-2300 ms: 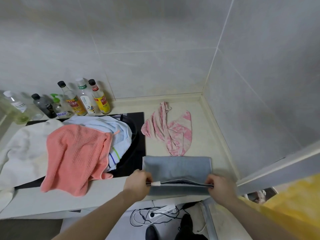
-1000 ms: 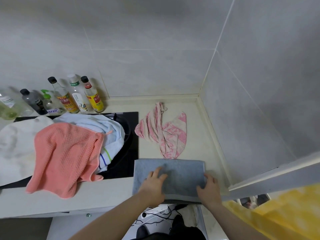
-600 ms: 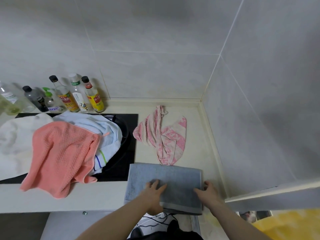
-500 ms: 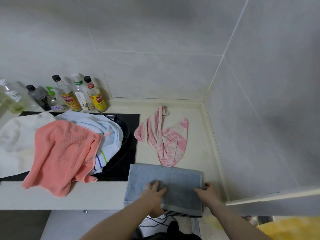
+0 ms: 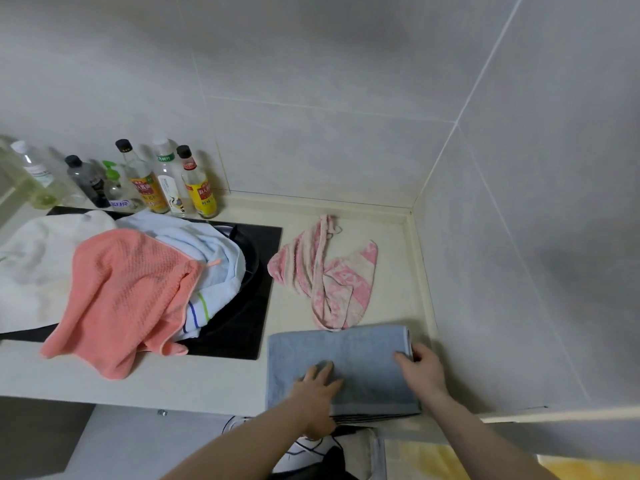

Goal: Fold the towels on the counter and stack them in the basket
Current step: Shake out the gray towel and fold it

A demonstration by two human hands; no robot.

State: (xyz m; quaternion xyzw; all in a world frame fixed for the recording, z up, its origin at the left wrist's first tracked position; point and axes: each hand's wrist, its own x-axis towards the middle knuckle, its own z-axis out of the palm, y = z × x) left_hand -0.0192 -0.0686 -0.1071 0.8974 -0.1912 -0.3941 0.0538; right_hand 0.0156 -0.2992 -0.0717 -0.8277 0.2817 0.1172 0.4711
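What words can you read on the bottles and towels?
None can be read for sure.
Yellow-label bottle: large dark characters, too blurred to read.
Orange-label bottle: print too blurred.
White-label bottle with green neck band: print too small.
Pump bottle: blue label writing, blurred.
Clear bottle: label too faint.
Towels, such as the blue towel: no words show.

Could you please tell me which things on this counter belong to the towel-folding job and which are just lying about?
Part of the job:
blue-grey towel, under left hand and right hand
pink patterned towel
coral towel
light blue towel
white towel

Just lying about:
bottles by the wall
black hob

No basket is in view.
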